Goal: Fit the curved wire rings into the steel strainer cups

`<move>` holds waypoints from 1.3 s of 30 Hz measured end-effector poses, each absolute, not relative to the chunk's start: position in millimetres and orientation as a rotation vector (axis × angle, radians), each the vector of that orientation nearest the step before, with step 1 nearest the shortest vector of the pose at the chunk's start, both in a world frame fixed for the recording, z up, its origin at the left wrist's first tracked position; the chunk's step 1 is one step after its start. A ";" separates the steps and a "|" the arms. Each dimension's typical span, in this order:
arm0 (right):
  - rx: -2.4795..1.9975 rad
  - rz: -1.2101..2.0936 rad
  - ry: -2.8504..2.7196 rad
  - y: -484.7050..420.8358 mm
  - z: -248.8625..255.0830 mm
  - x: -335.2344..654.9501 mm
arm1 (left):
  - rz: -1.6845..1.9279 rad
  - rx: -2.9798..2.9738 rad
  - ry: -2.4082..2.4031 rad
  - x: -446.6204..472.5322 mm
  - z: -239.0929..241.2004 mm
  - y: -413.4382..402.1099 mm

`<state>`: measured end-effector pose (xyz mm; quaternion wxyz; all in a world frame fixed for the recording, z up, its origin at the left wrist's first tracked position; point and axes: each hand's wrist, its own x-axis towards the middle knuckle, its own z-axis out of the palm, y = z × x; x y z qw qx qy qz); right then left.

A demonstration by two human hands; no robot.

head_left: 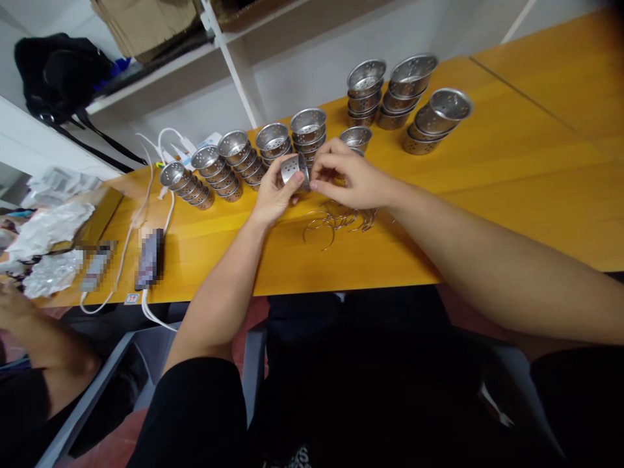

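My left hand (pixel 275 195) is closed around a small perforated metal strainer basket (pixel 291 168), tilted on its side with its rim toward the right. Against that rim, the fingertips of my right hand (pixel 344 174) are pinched together; whatever they hold, if anything, is too small to make out. Several thin wire rings (pixel 324 227) lie loose on the table just below my hands. Behind them, stacks of the same baskets (pixel 273 138) stand in a row, and a basket (pixel 357 138) is partly hidden by my right hand.
More basket stacks (pixel 412 75) stand at the back right of the wooden table (pixel 517 188). To the left lie a phone-like device (pixel 150 259), white cables (pixel 127 244) and plastic bags (pixel 53 227). Another person's arm (pixel 49 338) is at the far left. Shelving (pixel 234 71) rises behind.
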<state>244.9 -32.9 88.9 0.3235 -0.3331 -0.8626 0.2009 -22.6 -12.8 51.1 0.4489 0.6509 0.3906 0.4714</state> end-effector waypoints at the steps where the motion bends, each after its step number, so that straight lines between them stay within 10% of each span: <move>1: -0.856 0.518 -2.237 -29.7 85.8 244.3 | 1.169 1.630 0.957 -24.8 49.7 -9.7; 24: -0.489 1.122 -1.739 -16.4 80.0 241.7 | 1.257 1.822 0.765 -50.7 26.2 28.0; 39: -0.765 0.440 -2.210 -16.2 78.0 259.1 | 1.271 1.520 0.864 -35.0 37.6 10.4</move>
